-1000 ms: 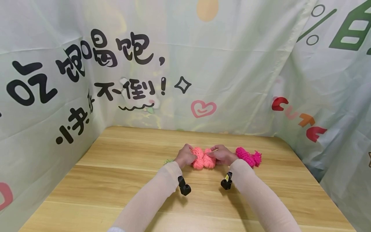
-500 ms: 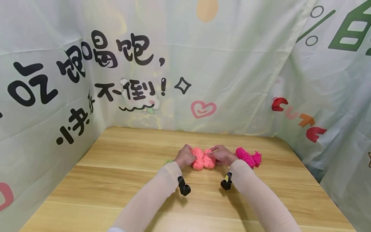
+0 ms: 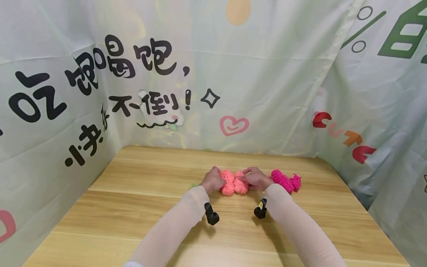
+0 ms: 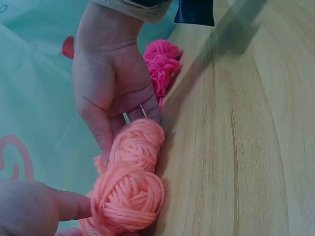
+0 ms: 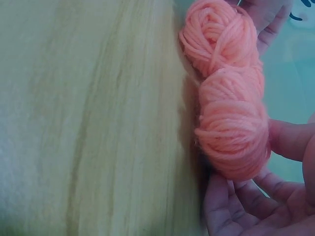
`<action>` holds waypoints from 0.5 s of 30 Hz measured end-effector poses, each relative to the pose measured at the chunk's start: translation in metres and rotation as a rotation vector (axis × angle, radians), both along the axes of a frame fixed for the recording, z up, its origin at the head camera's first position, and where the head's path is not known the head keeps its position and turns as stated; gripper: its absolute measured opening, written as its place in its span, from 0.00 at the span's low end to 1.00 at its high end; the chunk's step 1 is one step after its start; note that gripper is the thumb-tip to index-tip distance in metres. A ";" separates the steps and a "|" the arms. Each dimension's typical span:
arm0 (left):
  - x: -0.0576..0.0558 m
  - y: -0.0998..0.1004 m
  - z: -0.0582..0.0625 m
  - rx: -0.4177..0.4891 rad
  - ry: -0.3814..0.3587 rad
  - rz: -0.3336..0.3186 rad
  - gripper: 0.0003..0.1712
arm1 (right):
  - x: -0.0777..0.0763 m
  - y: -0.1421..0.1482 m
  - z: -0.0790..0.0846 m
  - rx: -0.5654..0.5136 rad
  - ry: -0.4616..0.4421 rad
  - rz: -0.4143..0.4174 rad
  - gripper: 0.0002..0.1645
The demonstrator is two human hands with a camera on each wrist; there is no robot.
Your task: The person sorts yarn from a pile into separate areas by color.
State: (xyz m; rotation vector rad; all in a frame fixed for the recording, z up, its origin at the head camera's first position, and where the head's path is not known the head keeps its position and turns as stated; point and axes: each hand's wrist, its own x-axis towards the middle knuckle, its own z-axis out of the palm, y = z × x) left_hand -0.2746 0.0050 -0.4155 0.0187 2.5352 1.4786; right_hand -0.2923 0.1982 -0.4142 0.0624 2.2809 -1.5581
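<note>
Coral-pink yarn point(image 3: 234, 183) lies between my two hands near the middle of the table, bunched in rounded lobes set side by side; I cannot tell whether it is one bundle or two. My left hand point(image 3: 213, 180) grips its left end, the thumb pressed to the side. At the right end my right hand point(image 3: 257, 178) holds it, with the thumb on one side and fingers underneath in the right wrist view. A magenta yarn skein point(image 3: 285, 181), pinched in at its middle, lies just right of my right hand. Some green strands point(image 3: 193, 186) peek out beside my left wrist, mostly hidden.
The wooden table point(image 3: 133, 215) extends to both sides and toward me. Printed cloth point(image 3: 280, 85) hangs around its back and sides. A black wrist camera point(image 3: 211, 215) juts from under my left forearm, and another black camera point(image 3: 261, 208) from the right.
</note>
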 end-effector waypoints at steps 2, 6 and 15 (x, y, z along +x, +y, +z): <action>0.000 0.000 0.000 -0.002 0.004 -0.001 0.22 | 0.001 0.001 0.001 -0.006 0.005 0.012 0.22; 0.000 -0.001 -0.001 -0.004 0.004 -0.008 0.22 | 0.000 0.001 0.000 0.010 0.013 0.018 0.22; -0.002 -0.003 -0.002 0.010 -0.025 -0.020 0.22 | -0.003 0.000 -0.003 0.041 0.012 -0.020 0.22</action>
